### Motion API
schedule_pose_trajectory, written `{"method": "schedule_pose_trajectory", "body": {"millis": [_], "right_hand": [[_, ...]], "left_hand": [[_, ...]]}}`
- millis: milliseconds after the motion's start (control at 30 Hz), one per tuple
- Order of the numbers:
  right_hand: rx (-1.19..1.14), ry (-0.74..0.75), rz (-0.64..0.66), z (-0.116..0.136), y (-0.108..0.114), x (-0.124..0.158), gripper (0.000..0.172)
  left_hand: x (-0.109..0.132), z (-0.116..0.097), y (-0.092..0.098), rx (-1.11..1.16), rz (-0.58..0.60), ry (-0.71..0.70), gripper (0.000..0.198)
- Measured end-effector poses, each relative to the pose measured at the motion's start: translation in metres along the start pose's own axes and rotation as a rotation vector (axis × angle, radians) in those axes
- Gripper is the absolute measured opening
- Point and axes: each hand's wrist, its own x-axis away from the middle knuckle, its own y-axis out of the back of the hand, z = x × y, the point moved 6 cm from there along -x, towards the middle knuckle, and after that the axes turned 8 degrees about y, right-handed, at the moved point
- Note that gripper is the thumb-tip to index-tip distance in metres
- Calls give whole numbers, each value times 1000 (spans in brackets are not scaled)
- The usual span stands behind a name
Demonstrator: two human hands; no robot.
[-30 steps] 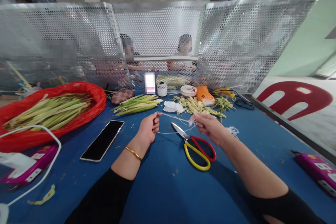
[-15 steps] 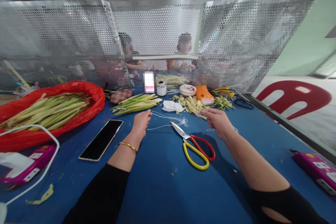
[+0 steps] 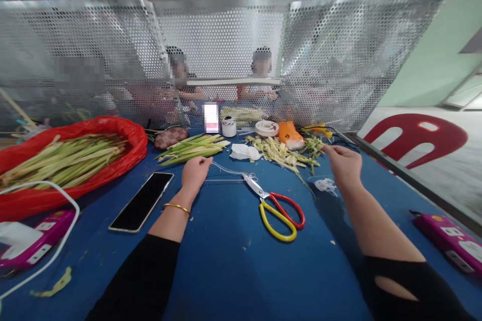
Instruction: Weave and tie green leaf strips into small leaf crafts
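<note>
My left hand is closed in a pinch on the end of a thin white thread that runs right over the blue table to a small tangle by the scissors. My right hand is closed too, out to the right near the green stalk trimmings; a thread seems to lead to it, but what it grips is too fine to make out. The red and yellow scissors lie between my hands. A loose coil of white thread lies just below my right hand.
A red bag of green stalks sits at left, a black phone beside my left arm. A bundle of stalks, a thread spool, a tape roll and pink power strips lie about. People sit behind the perforated metal screen.
My hands have drawn apart: the right hand moved far to the right and up, the left slightly up and left. The thread between them has been pulled out longer.
</note>
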Motion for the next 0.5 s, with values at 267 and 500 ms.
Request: {"method": "schedule_pose_trajectory", "body": {"millis": [267,500], "right_hand": [[595,54,734,-35,4,-5,20],[607,82,762,-28,-20,6,14]], "left_hand": [[34,-19,-39,-477,492,-245,19],[39,-43,-51,-327,478,-289,19]]}}
